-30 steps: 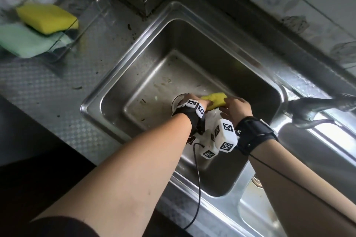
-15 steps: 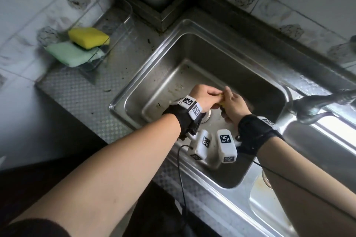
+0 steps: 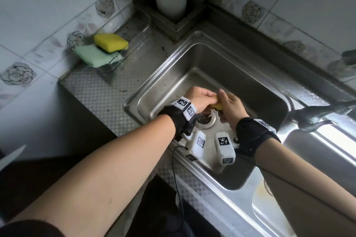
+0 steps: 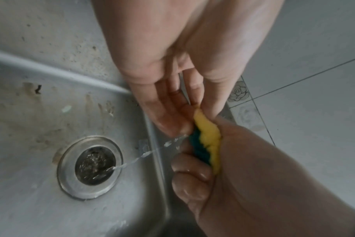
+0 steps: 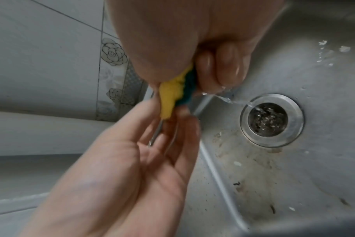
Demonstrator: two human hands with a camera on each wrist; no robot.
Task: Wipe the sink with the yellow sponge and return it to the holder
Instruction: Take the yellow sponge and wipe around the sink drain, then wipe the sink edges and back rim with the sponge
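Above the drain [image 3: 205, 119] of the sink [image 3: 169, 75], the yellow sponge [image 4: 210, 137] is squeezed in the fist of the right hand [image 3: 230, 108], a thin stream of water running from it into the strainer. Left hand [image 3: 200, 98] — fingers nearly straight — pinches the sponge's upper end by the fingertips. Compared with one second earlier, the sponge is crumpled and mostly hidden — previously it lay exposed between both hands.

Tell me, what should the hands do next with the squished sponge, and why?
Probably keep squeezing a moment longer over the drain. The right hand grips the yellow sponge crumpled tight, the left hand pinches its end, and a thin stream of water runs from it. Once dripping stops, it likely goes to the clear holder.
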